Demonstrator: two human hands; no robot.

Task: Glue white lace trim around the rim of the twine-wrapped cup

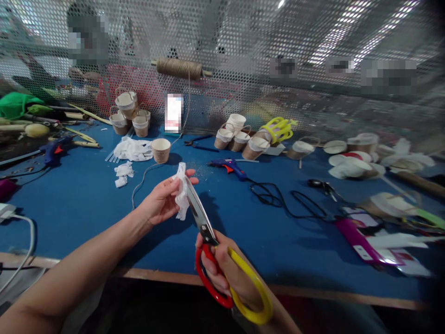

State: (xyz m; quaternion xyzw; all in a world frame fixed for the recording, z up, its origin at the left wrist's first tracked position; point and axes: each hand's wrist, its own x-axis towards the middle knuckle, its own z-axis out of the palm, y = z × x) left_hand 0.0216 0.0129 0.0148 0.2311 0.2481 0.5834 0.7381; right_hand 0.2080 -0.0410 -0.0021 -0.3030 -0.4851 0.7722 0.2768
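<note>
Left hand (162,198) pinches a strip of lace (181,204) between thumb and fingers, raised over the middle of the bench (274,241), while the right hand (224,258) is wrapped round the red and yellow handles of the scissors (205,227). Both hands are closed on what they hold. The blades reach up along the lace's right side, close to the left fingertips — whether any cloth sits between them I cannot tell. By the look of it, the step in hand is trimming the lace; this seems to call for keeping the strip taut, setting the blades across it and tucking the left fingers away from the points before squeezing. Toward the bench's left rear corner lie a lace heap (134,149) and two small scraps (124,170), with a plain cup (161,152) just beside the heap. For moving, the widest stretch runs from the hands to the front edge (167,277) and rightward below the black cord (267,197). That cord trails from the glue gun (231,167), which lies near the blades on their right — a wide swing that way could knock it. A string (136,188) runs from the cup toward the left forearm and might snag, and small baskets (130,110) along the rear edge limit reaching deeper.
</note>
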